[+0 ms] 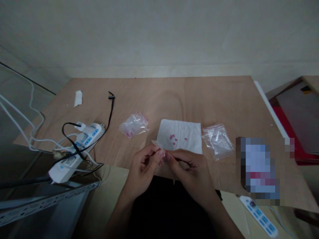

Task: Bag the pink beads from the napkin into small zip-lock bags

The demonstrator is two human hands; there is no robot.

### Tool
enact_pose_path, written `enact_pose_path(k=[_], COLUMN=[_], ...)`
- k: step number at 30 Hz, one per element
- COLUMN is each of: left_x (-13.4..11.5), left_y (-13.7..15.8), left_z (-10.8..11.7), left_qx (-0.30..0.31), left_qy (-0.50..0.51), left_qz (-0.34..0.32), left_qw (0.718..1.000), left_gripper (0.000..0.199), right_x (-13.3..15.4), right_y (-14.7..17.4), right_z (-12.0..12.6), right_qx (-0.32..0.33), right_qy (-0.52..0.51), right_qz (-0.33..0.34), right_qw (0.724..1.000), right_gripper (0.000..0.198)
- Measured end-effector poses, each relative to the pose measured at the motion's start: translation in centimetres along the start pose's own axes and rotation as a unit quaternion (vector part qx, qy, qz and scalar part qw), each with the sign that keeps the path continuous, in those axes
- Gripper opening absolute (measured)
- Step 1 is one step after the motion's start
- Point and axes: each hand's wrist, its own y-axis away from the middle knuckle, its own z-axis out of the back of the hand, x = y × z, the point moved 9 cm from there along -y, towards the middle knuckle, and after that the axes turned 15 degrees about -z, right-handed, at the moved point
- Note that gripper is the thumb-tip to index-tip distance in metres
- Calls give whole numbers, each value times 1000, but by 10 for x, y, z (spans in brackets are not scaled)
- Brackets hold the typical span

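My left hand point(142, 166) and my right hand point(191, 167) meet at the table's front edge, fingertips pinched together. Between them is a thin whitish piece point(156, 143); one corner sticks out past my left fingers. Its kind is mostly hidden by the fingers. Just beyond my hands lies a white paper sheet point(180, 129) with several small pink pieces point(172, 136) on it. Left of the sheet is a clear plastic bag point(136, 124) with red lines along its edge and some pink pieces inside. A similar clear bag point(219, 141) rests to the right, touching or close to the sheet.
A white power strip point(91, 136) with plugs and tangled cables is at the left. Beyond it lie a black strap point(111, 109) and a white scrap point(78, 98). A blurred-out object point(259, 169) sits at the right, above a second power strip point(259, 215). A wall closes the back.
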Motion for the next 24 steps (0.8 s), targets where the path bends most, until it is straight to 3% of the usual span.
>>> enact_pose_path(k=[3, 6, 8, 11, 14, 17, 20, 24], left_x=[-10, -18, -19, -17, -17, -17, -16, -14], left_y=[-1, 1, 5, 9, 10, 11, 12, 11], left_z=[-4, -2, -2, -5, -10, -17, -21, -22], left_qx=[49, 72, 82, 106, 119, 134, 139, 139], left_qy=[-95, -176, -187, -168, -129, -86, -69, -62], left_qz=[-17, -30, -20, 13, 33, 52, 59, 65], left_qw=[994, 981, 979, 980, 984, 986, 986, 986], left_gripper=[25, 22, 24, 25, 25, 23, 22, 24], right_x=[6, 14, 16, 10, -3, -11, -19, -28], right_y=[5, 16, 20, 17, 13, 15, 13, 10], right_z=[5, 20, 29, 31, 18, 3, 4, 8], right_qx=[-61, -175, -205, -143, 8, 147, 171, 181], right_qy=[88, 175, 201, 192, 123, 40, -2, -66], right_qz=[62, 125, 136, 126, 106, 100, 93, 72], right_qw=[992, 961, 948, 963, 987, 983, 981, 979], right_gripper=[18, 15, 14, 22, 50, 75, 86, 76])
